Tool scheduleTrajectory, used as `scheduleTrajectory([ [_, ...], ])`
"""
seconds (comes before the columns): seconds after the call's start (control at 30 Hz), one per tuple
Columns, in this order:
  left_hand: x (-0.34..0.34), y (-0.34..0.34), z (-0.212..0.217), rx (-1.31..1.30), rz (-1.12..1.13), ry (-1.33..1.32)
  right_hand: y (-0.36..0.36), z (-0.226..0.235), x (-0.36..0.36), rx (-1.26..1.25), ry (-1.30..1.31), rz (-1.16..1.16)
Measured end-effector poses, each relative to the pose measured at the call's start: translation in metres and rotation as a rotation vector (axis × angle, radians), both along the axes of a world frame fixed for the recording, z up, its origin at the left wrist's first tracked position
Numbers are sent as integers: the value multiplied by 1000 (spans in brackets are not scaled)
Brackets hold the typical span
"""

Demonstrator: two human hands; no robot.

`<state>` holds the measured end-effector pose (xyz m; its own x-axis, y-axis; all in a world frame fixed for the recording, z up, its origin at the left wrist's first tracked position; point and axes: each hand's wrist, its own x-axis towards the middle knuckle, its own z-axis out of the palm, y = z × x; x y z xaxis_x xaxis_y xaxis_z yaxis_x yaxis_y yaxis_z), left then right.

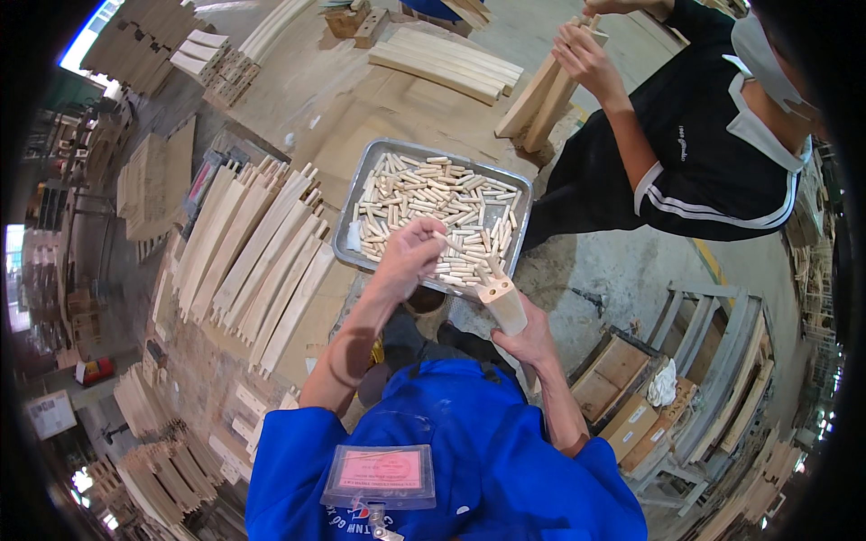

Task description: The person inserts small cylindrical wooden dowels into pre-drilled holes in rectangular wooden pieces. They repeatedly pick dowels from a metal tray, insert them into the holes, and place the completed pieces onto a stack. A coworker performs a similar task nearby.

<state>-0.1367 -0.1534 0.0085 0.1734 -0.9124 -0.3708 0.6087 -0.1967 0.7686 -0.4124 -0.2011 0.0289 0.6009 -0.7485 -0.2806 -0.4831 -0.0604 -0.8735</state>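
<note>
My left hand point(410, 260) is closed over the near part of a metal tray point(359, 257). Between its thumb and forefinger is a small wooden dowel point(448, 242). Many more loose dowels point(433, 185) lie heaped in the tray. My right hand point(530, 335) is wrapped round a pale wooden bar point(507, 311), held at the tray's near right edge with one end facing up. Round dark holes show in that end face. Dowels stand at the end's far edge; I cannot tell whether they sit in the bar or behind it.
A row of long wooden slats point(257, 252) lies left of the tray. More boards point(442, 65) are beyond it. At the right a co-worker in a black shirt point(695, 153) holds upright wooden pieces point(546, 99). Cardboard boxes point(631, 424) and a grey rack point(713, 343) stand at lower right.
</note>
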Motion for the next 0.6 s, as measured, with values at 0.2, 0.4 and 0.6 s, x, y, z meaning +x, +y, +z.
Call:
scheduleTrajectory([
  [0.2, -61, 35, 58, -110, 106, -370, 5, -11, 9, -159, -7, 106],
  [0.4, -53, 51, 65, -30, -13, -773, 9, -9, 13, -254, 23, 193],
  [0.6, -48, 53, 76, 53, -104, -853, 15, -6, 12, -321, 47, 203],
])
